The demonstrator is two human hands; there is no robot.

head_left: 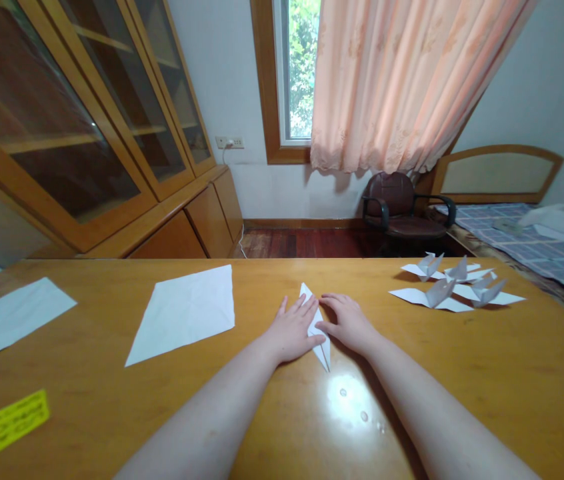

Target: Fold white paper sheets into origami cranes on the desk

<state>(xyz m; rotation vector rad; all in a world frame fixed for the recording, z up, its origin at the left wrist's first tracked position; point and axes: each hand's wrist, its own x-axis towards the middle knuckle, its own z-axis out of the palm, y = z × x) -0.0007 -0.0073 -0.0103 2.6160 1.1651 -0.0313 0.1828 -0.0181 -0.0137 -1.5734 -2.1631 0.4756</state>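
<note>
Folded piece: narrow, pointed, kite-like fold of white paper [316, 319], flat on the glossy orange-brown wooden surface [462, 373] near its middle. One tip aimed away toward the window, the other back toward the body.
Left hand: [292, 330] palm down, fingers spread and laid across the left flank of the folded piece. Released, not clenched; pressing rather than gripping.
Right hand: [347, 321] likewise flat and unclenched, thumb and forefinger touching the right edge of the folded piece, nothing pinched between them.
Left of the folded piece: large unfolded white paper square [185, 310], lying as a diamond, well apart. Farther left, a second white sheet [9, 320] at the edge of the surface. Nearer the body, a yellow printed strip [2, 427].
Right of the folded piece: cluster of small finished white paper birds [455, 285], wings out, touching or overlapping one another, close to the far edge.
Beyond the folded piece: dark padded armchair [402, 207], peach curtain [402, 80] over a window, glass-fronted wooden cabinet [87, 133] far to the left.
Handling, as a judgement: very light and thin, limp in single layers yet stiffer along stacked creases. Likely to slide on the shiny top unless pinned, and easily mis-creased or torn at the fine tips.
Where to take hold: probably along the thick central spine or the wider middle — not at the points. Flat fingertip pressure to steady, a light pinch at a layered edge to lift.
</note>
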